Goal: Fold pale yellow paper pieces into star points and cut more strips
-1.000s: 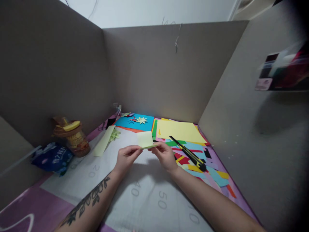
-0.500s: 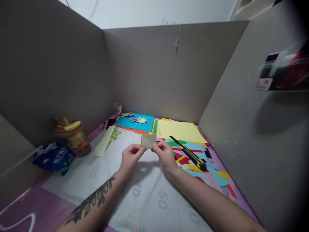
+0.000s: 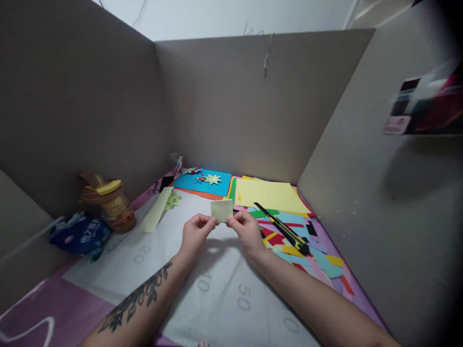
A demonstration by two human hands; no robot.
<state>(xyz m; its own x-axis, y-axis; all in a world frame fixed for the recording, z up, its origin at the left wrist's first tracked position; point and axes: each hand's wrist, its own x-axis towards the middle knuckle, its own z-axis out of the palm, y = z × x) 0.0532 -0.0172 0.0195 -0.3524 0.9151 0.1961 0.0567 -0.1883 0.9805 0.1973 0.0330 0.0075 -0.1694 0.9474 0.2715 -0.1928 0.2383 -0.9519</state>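
A small pale yellow piece of paper (image 3: 222, 210) is held up above the white sheet (image 3: 152, 289) with printed numbers. My left hand (image 3: 195, 233) pinches its lower left corner between thumb and fingers. At the lower right corner, my right hand (image 3: 248, 232) pinches the same piece. Behind it lie a blue sheet (image 3: 188, 185) and a pale yellow paper star (image 3: 213, 179). A stack of yellow sheets (image 3: 271, 193) is at the back right. To the right of my right hand, a black and yellow utility knife (image 3: 284, 230) rests on coloured paper scraps (image 3: 329, 265).
On the left stand a brown cup with a yellow lid (image 3: 112, 205) and a blue packet (image 3: 79, 236). A pale strip of paper (image 3: 158, 209) lies beside crumpled green pieces (image 3: 172, 201). Grey panels (image 3: 231, 106) enclose the table on three sides.
The small paper tilts slightly and its top edge has shifted a little to the left. Both hands keep their pinch and have barely moved.
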